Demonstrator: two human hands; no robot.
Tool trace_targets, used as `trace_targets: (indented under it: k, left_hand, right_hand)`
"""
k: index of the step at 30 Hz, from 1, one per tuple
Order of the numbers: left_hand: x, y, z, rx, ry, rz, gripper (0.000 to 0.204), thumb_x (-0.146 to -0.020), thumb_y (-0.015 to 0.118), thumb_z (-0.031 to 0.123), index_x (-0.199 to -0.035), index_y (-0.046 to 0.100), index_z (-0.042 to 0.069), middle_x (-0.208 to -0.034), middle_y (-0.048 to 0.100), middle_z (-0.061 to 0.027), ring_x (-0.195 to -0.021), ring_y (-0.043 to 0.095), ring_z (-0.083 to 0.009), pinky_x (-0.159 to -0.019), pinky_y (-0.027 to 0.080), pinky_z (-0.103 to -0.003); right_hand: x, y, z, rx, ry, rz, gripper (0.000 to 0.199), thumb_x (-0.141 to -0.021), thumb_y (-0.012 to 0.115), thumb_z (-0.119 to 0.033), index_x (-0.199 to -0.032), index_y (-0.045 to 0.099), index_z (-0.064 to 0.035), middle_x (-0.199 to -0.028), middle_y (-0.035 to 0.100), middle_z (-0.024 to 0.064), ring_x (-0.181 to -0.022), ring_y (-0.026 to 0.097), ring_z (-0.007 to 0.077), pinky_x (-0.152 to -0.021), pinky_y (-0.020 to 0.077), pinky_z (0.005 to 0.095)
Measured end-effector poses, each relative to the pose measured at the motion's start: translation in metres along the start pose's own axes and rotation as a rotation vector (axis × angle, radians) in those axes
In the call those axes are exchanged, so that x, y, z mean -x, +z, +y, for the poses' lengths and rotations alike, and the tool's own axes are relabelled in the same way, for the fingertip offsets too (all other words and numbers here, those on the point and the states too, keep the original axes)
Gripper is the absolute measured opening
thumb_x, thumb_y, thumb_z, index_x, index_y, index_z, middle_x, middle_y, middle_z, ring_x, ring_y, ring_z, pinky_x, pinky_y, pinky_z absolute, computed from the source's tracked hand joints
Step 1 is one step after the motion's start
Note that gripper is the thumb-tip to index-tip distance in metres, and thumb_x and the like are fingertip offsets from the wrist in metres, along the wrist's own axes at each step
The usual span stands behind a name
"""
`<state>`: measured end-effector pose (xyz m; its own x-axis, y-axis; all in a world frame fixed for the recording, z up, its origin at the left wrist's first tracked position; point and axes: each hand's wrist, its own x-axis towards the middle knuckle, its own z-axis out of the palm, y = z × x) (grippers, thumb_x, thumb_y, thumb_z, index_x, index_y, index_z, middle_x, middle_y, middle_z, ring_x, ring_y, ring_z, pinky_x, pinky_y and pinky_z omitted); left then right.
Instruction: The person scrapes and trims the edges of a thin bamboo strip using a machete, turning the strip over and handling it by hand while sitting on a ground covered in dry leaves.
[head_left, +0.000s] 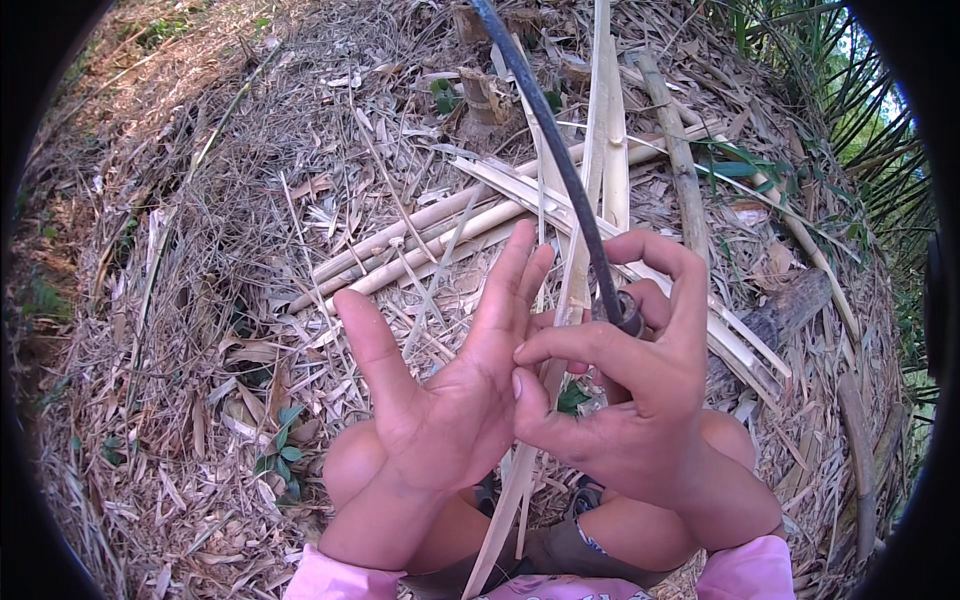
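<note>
My left hand (450,390) is spread with the palm up, thumb out to the left and fingers pointing away. Against the edge of that palm, the thumb and forefinger of my right hand (625,390) come together; whether something tiny lies between their tips I cannot make out. My right hand's other fingers curl by the ringed handle end of a long knife (560,130), whose dark, narrow blade rises up and away. Most of its handle is hidden by the hand. A pale split bamboo strip (510,505) runs lengthwise beneath both hands, down between my knees.
Several cut bamboo poles (430,225) and split pieces lie crossed on the leaf-littered ground ahead. A cut stump (485,95) stands beyond them. On the right are a dark log (785,315) and an upright-lying pole (675,150). A small green plant (282,450) grows at left.
</note>
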<state>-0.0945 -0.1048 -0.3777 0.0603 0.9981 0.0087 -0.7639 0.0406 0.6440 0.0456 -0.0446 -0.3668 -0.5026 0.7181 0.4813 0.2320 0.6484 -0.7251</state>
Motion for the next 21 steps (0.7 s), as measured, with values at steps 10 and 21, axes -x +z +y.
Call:
trace_targets:
  k: [10, 21]
  left_hand:
    - [0.0005, -0.0021, -0.0028, -0.011, 0.002, -0.021, 0.14, -0.058, -0.008, 0.103, -0.159, -0.007, 0.006, -0.165, -0.001, -0.0198, -0.148, 0.017, -0.0312, -0.12, 0.007, -0.041]
    - [0.0048, 0.0014, -0.0061, -0.155, -0.033, 0.028, 0.143, -0.055, -0.012, 0.103, -0.159, -0.006, 0.004, -0.145, 0.036, -0.0141, -0.098, 0.04, -0.0188, -0.088, 0.028, -0.025]
  right_hand:
    - [-0.0029, -0.0014, 0.0035, 0.031, -0.047, -0.009, 0.024, -0.063, 0.079, 0.0, -0.084, 0.073, -0.0082, -0.129, 0.039, 0.0153, -0.085, 0.062, 0.0136, -0.061, 0.0519, 0.0203]
    - [-0.0028, -0.0016, 0.0012, 0.052, -0.064, -0.04, 0.019, -0.068, 0.077, -0.004, -0.085, 0.069, -0.0077, -0.131, 0.037, 0.0176, -0.084, 0.061, 0.0162, -0.064, 0.0536, 0.0237]
